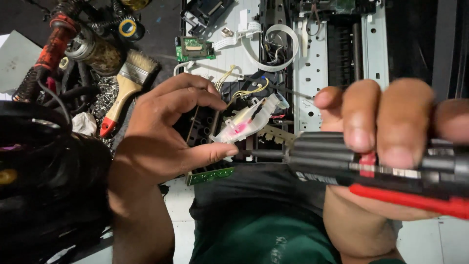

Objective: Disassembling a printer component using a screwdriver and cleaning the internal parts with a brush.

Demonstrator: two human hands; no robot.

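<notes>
Two hands work close to the camera above an opened machine chassis. The left hand has its fingers half curled and spread, with the thumb tip touching the black shaft of a screwdriver and the forefinger reaching toward a small clear plastic part stained pink inside. That part sits just beside the left fingers, against yellow wires on the chassis. The right hand has its fingers closed around the black and red screwdriver handle, held roughly level. A paintbrush lies at the upper left, near a small green circuit board.
</notes>
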